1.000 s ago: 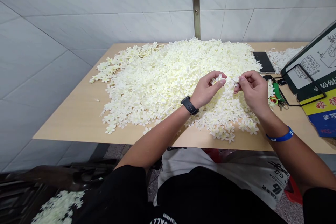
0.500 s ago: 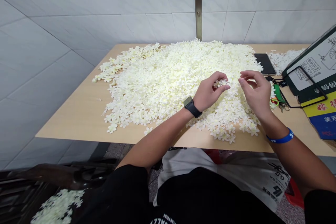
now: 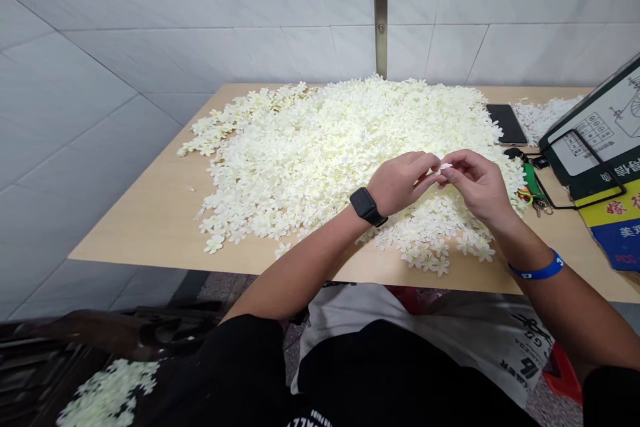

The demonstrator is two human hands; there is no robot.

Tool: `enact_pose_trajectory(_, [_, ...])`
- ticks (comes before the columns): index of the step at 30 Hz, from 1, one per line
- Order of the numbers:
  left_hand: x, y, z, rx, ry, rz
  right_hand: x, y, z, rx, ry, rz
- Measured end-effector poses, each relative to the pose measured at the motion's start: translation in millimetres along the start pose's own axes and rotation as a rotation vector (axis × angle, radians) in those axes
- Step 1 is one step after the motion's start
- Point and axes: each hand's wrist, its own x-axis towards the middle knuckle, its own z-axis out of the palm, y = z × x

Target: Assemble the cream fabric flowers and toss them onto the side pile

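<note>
A small white artificial flower (image 3: 443,168) is pinched between the fingertips of both hands, over the right part of a big heap of the same flowers (image 3: 320,160). My left hand (image 3: 404,181), with a black watch at its wrist, is closed on the flower from the left. From the right, my right hand (image 3: 477,185) grips it between thumb and forefinger; a blue band circles that wrist. The fingers partly cover the flower, so its petals show only in part.
The heap spreads over a wooden table (image 3: 145,213) against a tiled wall. To the right are a phone (image 3: 507,124), small white pieces (image 3: 545,117), keys (image 3: 543,205) and a printed carton (image 3: 600,147) with a black wire frame. More flowers (image 3: 113,393) lie low at the left.
My hands, apart before, have come together at the fingertips. The right hand has moved left and slightly down, and now grips the flower along with the left.
</note>
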Motion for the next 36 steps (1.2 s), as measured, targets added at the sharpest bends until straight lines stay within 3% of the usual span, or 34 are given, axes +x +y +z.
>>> enact_pose_trajectory(8, [2,12,0.2,-0.257,0.071,-0.166,-2,1,1,-0.055,0.090,-0.029])
enact_pose_trajectory(12, [2,14,-1.3,-0.234,0.072,-0.220,-5,2,4,-0.034,0.102,-0.020])
enact_pose_trajectory(17, [2,15,-1.6,-0.270,0.096,-0.281,-11,5,10,-0.149,0.159,-0.148])
enact_pose_trajectory(20, [2,15,0.9,-0.337,0.098,-0.321,-12,4,11,-0.190,0.124,-0.195])
enact_pose_trajectory(26, [5,11,1.3,-0.510,0.157,-0.372,-5,1,6,-0.061,0.128,-0.087])
enact_pose_trajectory(36, [6,10,-0.8,-0.476,0.149,-0.452,-2,15,-4,0.123,0.112,0.029])
